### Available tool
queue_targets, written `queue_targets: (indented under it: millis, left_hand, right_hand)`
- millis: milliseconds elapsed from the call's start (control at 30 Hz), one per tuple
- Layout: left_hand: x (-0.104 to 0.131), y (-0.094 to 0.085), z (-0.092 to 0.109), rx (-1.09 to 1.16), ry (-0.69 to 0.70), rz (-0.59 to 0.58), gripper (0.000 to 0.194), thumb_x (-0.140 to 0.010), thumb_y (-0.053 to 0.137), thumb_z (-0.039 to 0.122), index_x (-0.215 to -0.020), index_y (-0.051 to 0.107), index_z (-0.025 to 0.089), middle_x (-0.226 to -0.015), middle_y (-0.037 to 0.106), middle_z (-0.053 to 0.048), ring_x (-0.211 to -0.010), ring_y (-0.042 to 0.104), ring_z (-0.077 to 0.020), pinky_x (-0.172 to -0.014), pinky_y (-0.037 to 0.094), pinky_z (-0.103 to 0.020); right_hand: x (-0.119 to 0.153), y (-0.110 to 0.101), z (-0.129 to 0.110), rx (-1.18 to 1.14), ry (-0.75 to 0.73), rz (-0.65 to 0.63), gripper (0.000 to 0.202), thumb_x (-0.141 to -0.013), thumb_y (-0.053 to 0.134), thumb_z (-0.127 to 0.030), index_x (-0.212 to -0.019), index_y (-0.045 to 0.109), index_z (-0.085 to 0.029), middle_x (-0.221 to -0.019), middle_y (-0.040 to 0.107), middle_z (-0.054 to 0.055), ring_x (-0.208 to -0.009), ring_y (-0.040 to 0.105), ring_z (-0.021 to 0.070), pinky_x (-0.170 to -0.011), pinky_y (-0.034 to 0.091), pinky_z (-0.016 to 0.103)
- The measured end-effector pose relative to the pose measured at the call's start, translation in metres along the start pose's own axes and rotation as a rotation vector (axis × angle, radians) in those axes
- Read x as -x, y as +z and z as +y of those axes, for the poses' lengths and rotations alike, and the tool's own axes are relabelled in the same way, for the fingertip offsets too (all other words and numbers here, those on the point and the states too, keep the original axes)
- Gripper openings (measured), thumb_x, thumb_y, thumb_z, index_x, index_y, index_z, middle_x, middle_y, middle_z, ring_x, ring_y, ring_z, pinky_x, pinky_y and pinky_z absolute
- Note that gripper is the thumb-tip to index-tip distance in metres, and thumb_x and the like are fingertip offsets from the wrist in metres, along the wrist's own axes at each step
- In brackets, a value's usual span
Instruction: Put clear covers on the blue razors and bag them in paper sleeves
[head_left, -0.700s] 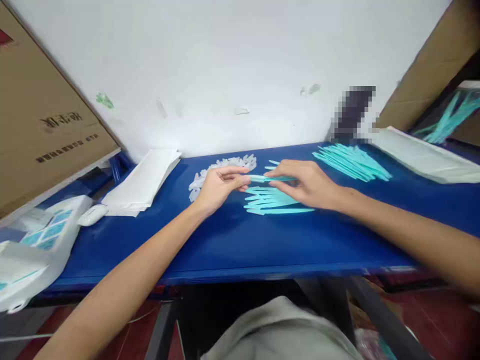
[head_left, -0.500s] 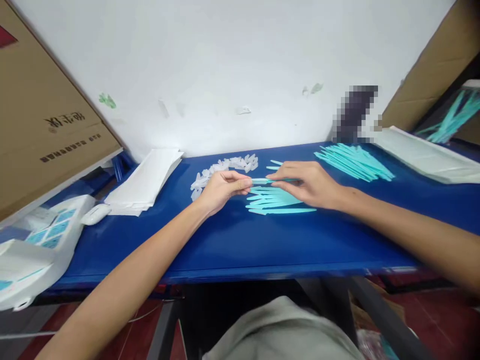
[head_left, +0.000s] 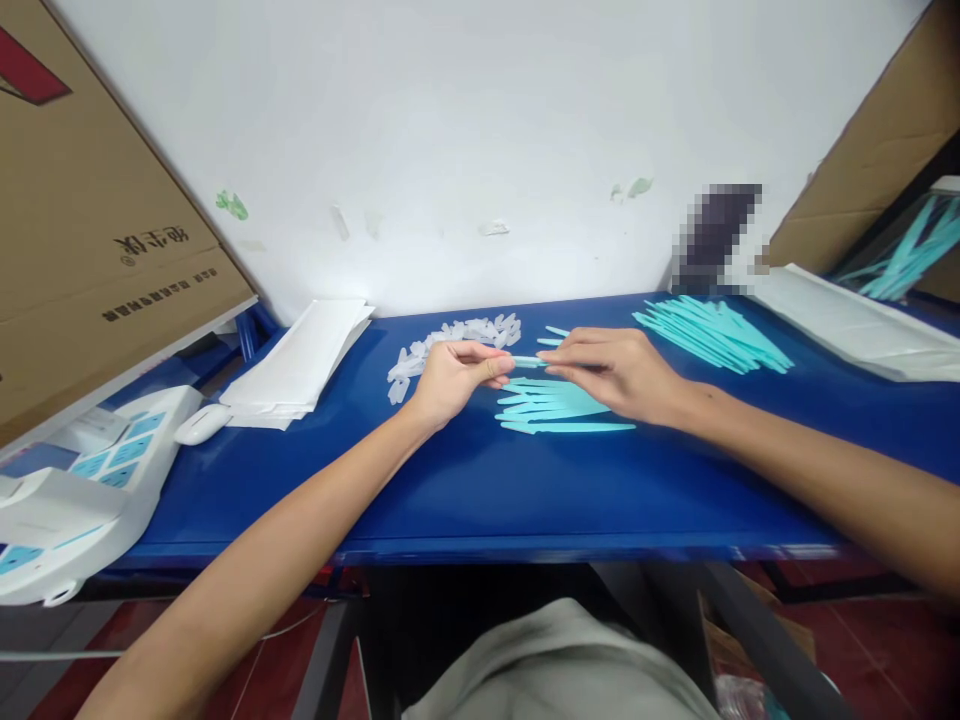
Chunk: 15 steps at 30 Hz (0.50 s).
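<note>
Between my two hands, above the blue table (head_left: 480, 500), is a thin turquoise stick with a pale, translucent piece over its left part (head_left: 529, 361). My left hand (head_left: 459, 380) pinches the left end of that piece. The fingers of my right hand (head_left: 619, 372) are closed round the stick's right part, which they mostly hide. Several turquoise sticks (head_left: 555, 400) lie just below the hands, a couple more behind them. A curved row of small translucent pieces (head_left: 450, 340) lies behind my left hand. A bigger heap of turquoise sticks (head_left: 712, 332) is at the right.
White paper sheets (head_left: 296, 365) lie on the left, beside a white mouse-shaped object (head_left: 202, 424) and a white-and-blue power strip (head_left: 127, 470). A cardboard box (head_left: 90, 220) stands at far left. A pale bag (head_left: 855, 325) lies at right. The white wall (head_left: 480, 130) rises behind.
The view has shifted slightly. Both hands keep their hold on the stick and the translucent piece, with hardly any movement between them.
</note>
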<state>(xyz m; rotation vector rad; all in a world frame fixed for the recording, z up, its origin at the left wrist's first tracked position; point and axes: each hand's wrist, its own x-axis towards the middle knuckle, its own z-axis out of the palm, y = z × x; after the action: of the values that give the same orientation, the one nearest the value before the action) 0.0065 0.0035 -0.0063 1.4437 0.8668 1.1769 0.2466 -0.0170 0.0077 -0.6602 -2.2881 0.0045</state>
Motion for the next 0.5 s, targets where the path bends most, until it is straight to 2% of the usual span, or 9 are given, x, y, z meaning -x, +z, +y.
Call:
queue_targets:
  millis: [67, 133, 233, 300, 367, 500]
  left_hand:
    - [-0.002, 0.002, 0.001, -0.086, 0.110, 0.039, 0.042, -0.064, 0.091, 0.045, -0.083, 0.078, 0.010, -0.077, 0.076, -0.008, -0.064, 0.071, -0.0169, -0.066, 0.061, -0.030]
    - [-0.004, 0.001, 0.001, -0.184, 0.203, 0.067, 0.044, -0.075, 0.083, 0.047, -0.100, 0.078, 0.010, -0.082, 0.077, -0.009, -0.068, 0.072, -0.0182, -0.068, 0.060, -0.030]
    - [-0.008, -0.009, 0.001, -0.487, 0.357, 0.095, 0.042, -0.093, 0.064, 0.045, -0.119, 0.073, 0.014, -0.093, 0.078, -0.009, -0.077, 0.072, -0.0186, -0.069, 0.056, -0.029]
    - [-0.009, -0.018, 0.001, -0.778, 0.465, 0.082, 0.035, -0.098, 0.054, 0.039, -0.113, 0.076, 0.016, -0.096, 0.078, -0.008, -0.079, 0.069, -0.0185, -0.071, 0.052, -0.029]
    - [-0.010, -0.027, 0.002, -1.005, 0.511, 0.056, 0.033, -0.098, 0.050, 0.033, -0.106, 0.078, 0.017, -0.094, 0.077, -0.007, -0.078, 0.067, -0.0188, -0.074, 0.049, -0.031]
    - [-0.010, -0.036, 0.007, -1.228, 0.396, 0.041, 0.035, -0.097, 0.047, 0.031, -0.095, 0.079, 0.018, -0.070, 0.070, -0.003, -0.066, 0.062, -0.0190, -0.079, 0.044, -0.035]
  right_hand:
    - [-0.003, 0.002, 0.000, 0.036, 0.050, 0.033, 0.027, -0.099, 0.057, -0.028, -0.113, 0.078, -0.018, -0.086, 0.074, 0.009, -0.070, 0.064, 0.0178, -0.064, 0.050, 0.031]
    - [-0.005, 0.002, 0.004, 0.085, 0.117, 0.048, 0.028, -0.099, 0.057, -0.030, -0.115, 0.077, -0.019, -0.090, 0.076, 0.008, -0.073, 0.066, 0.0188, -0.067, 0.051, 0.032]
    - [-0.004, 0.001, 0.023, 0.175, 0.247, 0.015, 0.030, -0.099, 0.055, -0.032, -0.117, 0.076, -0.019, -0.103, 0.077, 0.010, -0.086, 0.070, 0.0231, -0.077, 0.052, 0.035]
    - [0.002, -0.001, 0.042, 0.254, 0.338, -0.027, 0.033, -0.099, 0.053, -0.033, -0.115, 0.076, -0.016, -0.107, 0.076, 0.013, -0.094, 0.070, 0.0272, -0.084, 0.052, 0.038]
    - [0.009, -0.001, 0.062, 0.322, 0.417, -0.049, 0.035, -0.098, 0.052, -0.034, -0.111, 0.077, -0.014, -0.106, 0.073, 0.016, -0.095, 0.068, 0.0296, -0.085, 0.051, 0.041]
    - [0.016, 0.004, 0.085, 0.357, 0.501, -0.134, 0.035, -0.096, 0.052, -0.033, -0.109, 0.078, -0.013, -0.101, 0.070, 0.016, -0.091, 0.065, 0.0298, -0.083, 0.049, 0.042]
